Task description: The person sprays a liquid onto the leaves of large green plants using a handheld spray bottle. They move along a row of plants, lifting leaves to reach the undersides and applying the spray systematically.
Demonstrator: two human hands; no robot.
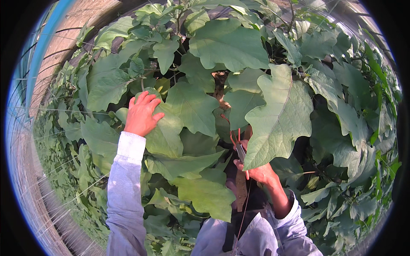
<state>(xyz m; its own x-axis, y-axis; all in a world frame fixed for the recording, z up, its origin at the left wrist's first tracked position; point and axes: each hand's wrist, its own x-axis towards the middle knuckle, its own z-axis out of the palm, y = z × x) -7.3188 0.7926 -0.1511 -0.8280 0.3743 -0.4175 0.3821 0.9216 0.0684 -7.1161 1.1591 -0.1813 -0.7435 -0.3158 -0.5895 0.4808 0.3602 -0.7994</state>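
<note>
My left hand (142, 114) lies with spread fingers on a broad, lobed green leaf (165, 131), left of the middle; its fingertips touch the leaf's upper part. Lower right of the middle, my right hand (256, 171) is closed around a hand tool with red-orange handles and a grey metal part (240, 152), probably pruning shears. A large leaf (282, 112) hangs over part of this hand and hides some of its fingers. A thin cord (244, 211) runs down from near the tool across my shirt. A brown strap or sheath (241, 192) hangs just below the right hand.
Dense leafy plants, which look like eggplant, surround both hands; stems (178, 25) show among the leaves at the top. Thin strings cross the left side. A blue band (38, 57) and bare brown ground (77, 19) lie at the upper left.
</note>
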